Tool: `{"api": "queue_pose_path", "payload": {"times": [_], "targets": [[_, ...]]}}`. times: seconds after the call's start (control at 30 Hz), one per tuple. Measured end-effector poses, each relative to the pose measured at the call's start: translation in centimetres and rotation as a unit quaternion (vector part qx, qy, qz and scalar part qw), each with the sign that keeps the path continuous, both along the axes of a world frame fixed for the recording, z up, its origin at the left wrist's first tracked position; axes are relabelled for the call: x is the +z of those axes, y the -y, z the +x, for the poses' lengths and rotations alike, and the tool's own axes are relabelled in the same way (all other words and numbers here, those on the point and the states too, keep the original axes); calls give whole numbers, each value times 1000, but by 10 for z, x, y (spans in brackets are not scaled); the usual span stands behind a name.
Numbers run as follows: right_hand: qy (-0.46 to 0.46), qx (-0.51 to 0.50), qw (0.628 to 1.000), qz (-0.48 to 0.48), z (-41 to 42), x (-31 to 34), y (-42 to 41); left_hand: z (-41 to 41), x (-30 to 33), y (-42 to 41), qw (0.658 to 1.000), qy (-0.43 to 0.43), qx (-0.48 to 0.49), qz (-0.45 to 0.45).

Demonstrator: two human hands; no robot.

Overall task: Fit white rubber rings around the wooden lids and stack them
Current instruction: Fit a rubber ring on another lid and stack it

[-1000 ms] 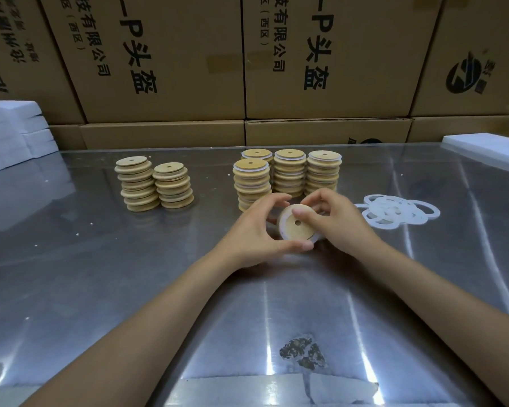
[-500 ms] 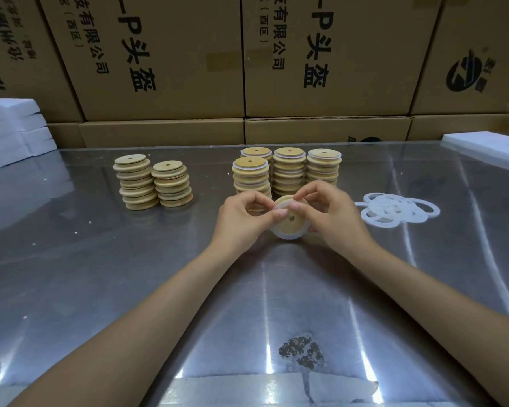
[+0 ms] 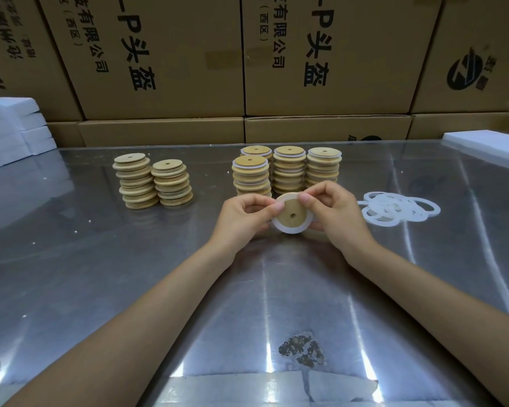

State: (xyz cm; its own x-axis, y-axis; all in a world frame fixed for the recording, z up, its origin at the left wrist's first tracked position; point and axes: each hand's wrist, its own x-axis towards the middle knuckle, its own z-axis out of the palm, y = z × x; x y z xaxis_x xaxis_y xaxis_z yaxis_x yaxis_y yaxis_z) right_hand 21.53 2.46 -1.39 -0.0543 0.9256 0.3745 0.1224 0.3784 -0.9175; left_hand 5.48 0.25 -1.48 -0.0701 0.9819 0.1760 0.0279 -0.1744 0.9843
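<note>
Seeing both hands pinching one wooden lid (image 3: 291, 212) above the metal table (image 3: 130, 274), white ring (image 3: 288, 229) round its rim. Left hand (image 3: 241, 218) and right hand (image 3: 335, 214) each curl thumb and fingers onto the top edge. Ringed stacks (image 3: 288, 170) sit just behind, bare stacks (image 3: 152, 180) left, loose rings (image 3: 400, 210) right.
</note>
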Motion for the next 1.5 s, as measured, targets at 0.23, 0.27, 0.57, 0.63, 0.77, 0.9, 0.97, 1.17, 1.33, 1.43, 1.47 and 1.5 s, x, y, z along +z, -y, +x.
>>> {"api": "queue_pose_path", "payload": {"times": [0.23, 0.27, 0.57, 0.63, 0.77, 0.9, 0.97, 1.17, 1.33, 1.43, 1.47, 1.5], "targets": [[-8, -11, 1000, -21, -2, 0, -1, 0, -1, -1, 1000, 7, 5, 4], [-6, -13, 1000, -24, -2, 0, -1, 1, -1, -1, 1000, 8, 4, 4], [-66, 48, 990, -119, 1, 0, -4, -1, -1, -1, 999, 38, 5, -9], [-78, 68, 983, -149, 4, 0, -6, -1, -1, -2, 999, 47, 7, -11], [-87, 87, 979, -164, 6, 0, -7, -2, -1, -2, 999, 51, -3, -11], [-84, 106, 977, -162, 9, 0, -8, -3, 0, -1, 999, 47, -13, -7], [-82, 115, 977, -159, 10, 0, -8, -4, 0, -1, 999, 40, -18, -9], [-81, 126, 977, -153, 10, -1, -9, -9, 0, -5, 999, -5, -45, 5], [-24, 109, 987, -116, 15, 1, -8, -12, -3, -6, 992, -120, -31, 39], [13, 78, 991, -105, 15, 1, -7, -9, -4, -7, 986, -154, -4, 60], [1, 73, 992, -107, 14, 1, -7, -9, -4, -8, 986, -153, 0, 62], [-22, 74, 991, -111, 13, 1, -6, -9, -4, -9, 988, -146, 0, 58]]}}
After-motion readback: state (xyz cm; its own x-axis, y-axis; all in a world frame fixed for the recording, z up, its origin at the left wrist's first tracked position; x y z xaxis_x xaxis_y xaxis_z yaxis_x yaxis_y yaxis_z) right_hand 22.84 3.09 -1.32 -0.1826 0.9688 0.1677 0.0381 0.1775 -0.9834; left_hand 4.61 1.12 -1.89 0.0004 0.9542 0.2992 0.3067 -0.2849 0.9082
